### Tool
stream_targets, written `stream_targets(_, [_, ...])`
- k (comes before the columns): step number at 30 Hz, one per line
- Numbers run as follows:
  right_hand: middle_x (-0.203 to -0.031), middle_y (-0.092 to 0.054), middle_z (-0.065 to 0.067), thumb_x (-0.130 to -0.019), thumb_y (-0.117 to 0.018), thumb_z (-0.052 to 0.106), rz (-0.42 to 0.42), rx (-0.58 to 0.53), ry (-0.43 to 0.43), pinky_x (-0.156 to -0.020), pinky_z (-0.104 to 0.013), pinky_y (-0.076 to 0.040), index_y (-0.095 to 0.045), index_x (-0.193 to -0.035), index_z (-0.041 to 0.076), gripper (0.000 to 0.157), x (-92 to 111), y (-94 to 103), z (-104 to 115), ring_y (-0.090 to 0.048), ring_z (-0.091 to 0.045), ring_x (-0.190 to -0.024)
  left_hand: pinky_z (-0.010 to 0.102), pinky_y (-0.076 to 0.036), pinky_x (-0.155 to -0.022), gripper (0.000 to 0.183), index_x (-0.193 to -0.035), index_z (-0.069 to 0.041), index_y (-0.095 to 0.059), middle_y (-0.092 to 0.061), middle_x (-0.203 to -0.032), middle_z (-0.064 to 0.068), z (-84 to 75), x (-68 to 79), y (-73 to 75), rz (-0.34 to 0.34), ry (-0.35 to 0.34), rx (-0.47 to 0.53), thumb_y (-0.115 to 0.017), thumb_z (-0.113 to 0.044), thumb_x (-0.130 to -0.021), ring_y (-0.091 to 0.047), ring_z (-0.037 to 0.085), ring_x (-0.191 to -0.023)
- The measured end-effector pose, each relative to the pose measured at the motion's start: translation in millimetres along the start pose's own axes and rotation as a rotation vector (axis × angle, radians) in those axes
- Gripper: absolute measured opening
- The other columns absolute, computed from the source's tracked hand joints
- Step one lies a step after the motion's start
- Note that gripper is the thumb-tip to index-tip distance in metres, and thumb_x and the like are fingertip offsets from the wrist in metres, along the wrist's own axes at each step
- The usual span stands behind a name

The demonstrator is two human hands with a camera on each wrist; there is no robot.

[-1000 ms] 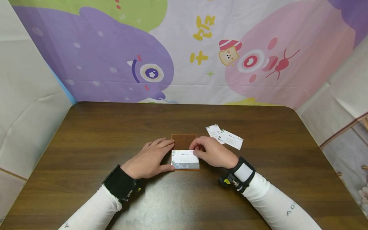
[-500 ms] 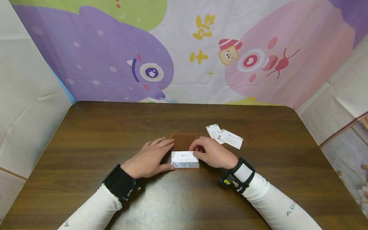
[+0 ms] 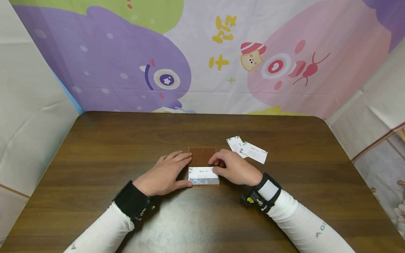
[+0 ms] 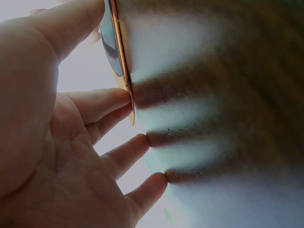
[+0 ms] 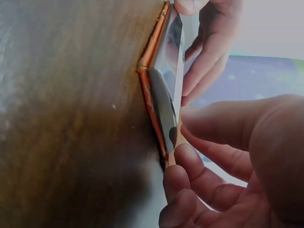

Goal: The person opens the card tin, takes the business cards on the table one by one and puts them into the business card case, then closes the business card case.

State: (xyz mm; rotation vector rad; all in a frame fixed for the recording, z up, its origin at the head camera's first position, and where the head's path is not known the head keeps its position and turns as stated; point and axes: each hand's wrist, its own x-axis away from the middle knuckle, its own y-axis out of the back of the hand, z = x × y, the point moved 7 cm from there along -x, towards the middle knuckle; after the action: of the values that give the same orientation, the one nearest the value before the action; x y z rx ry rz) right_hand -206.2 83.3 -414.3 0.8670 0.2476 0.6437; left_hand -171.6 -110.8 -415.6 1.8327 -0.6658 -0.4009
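A brown card case [image 3: 203,156] lies unfolded on the table, its metal front part [image 3: 205,181] toward me. A white business card [image 3: 200,172] with a leafy print sits with its near edge at that metal part. My right hand [image 3: 235,167] pinches the card's right end, thumb on top and fingers curled, also seen in the right wrist view. My left hand [image 3: 162,174] rests at the case's left side, thumb at the near corner and fingers stretched along the edge. In the left wrist view its fingertips [image 4: 145,142] touch the case edge and tabletop.
Two more business cards [image 3: 254,153] lie overlapping on the brown wooden table [image 3: 126,140], beyond the right hand. A cartoon-printed cloth [image 3: 202,88] hangs behind the table's far edge, with pale side panels left and right.
The business card has slid slightly toward me, and a little more of the brown flap shows behind it. Both hands hold nearly the same positions.
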Motion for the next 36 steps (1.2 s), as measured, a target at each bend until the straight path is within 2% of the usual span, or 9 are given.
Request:
stream_targets(13, [-0.105, -0.067, 0.0, -0.099, -0.076, 0.011, -0.055, -0.04, -0.023, -0.086, -0.039, -0.054, -0.073, -0.119, 0.008, 0.021, 7, 17.2, -6, -0.06, -0.017, -0.094, 0.065, -0.034, -0.116, 0.086, -0.16, -0.001, -0.045, -0.042, -0.165, 0.013, 0.4, 0.2, -0.6, 0.008, 0.005, 0.005, -0.074, -0.052, -0.098, -0.033, 0.04, -0.154])
stream_targets(18, [-0.105, -0.067, 0.0, -0.097, -0.078, 0.012, -0.083, -0.017, -0.053, -0.086, -0.038, -0.052, -0.072, -0.121, 0.01, 0.024, 12, 25.8, -13, -0.06, -0.017, -0.095, 0.065, -0.034, -0.117, 0.086, -0.161, -0.001, -0.044, -0.042, -0.166, 0.014, 0.2, 0.8, -0.8, 0.008, 0.006, 0.005, -0.074, -0.052, -0.098, -0.032, 0.04, -0.155])
stream_targets(24, [-0.106, -0.069, -0.001, -0.095, -0.08, 0.011, -0.118, -0.002, -0.048, -0.086, -0.038, -0.052, -0.072, -0.12, 0.008, 0.026, 17, 34.9, -21, -0.061, -0.017, -0.095, 0.065, -0.034, -0.116, 0.086, -0.161, -0.001, -0.045, -0.042, -0.165, 0.013, -0.1, 1.2, -0.6, 0.004, 0.002, 0.009, -0.075, -0.052, -0.098, -0.032, 0.04, -0.155])
stream_targets(30, [-0.111, -0.07, -0.005, -0.095, -0.08, 0.011, -0.126, -0.01, -0.076, -0.086, -0.041, -0.052, -0.071, -0.122, 0.007, 0.028, 22, 42.2, -31, -0.061, -0.02, -0.095, 0.065, -0.033, -0.117, 0.086, -0.161, -0.002, -0.044, -0.042, -0.166, 0.013, 0.1, 1.1, -0.9, 0.008, 0.005, 0.009, -0.074, -0.052, -0.098, -0.032, 0.039, -0.155])
stream_targets(36, [-0.107, -0.068, -0.005, -0.095, -0.081, 0.011, -0.14, 0.01, -0.111, -0.083, -0.04, -0.052, -0.071, -0.123, 0.007, 0.03, 28, 49.8, -42, -0.061, -0.021, -0.094, 0.066, -0.033, -0.117, 0.085, -0.161, -0.002, -0.044, -0.042, -0.166, 0.013, 0.0, 1.2, -0.9, 0.013, 0.006, 0.013, -0.074, -0.051, -0.098, -0.031, 0.04, -0.155])
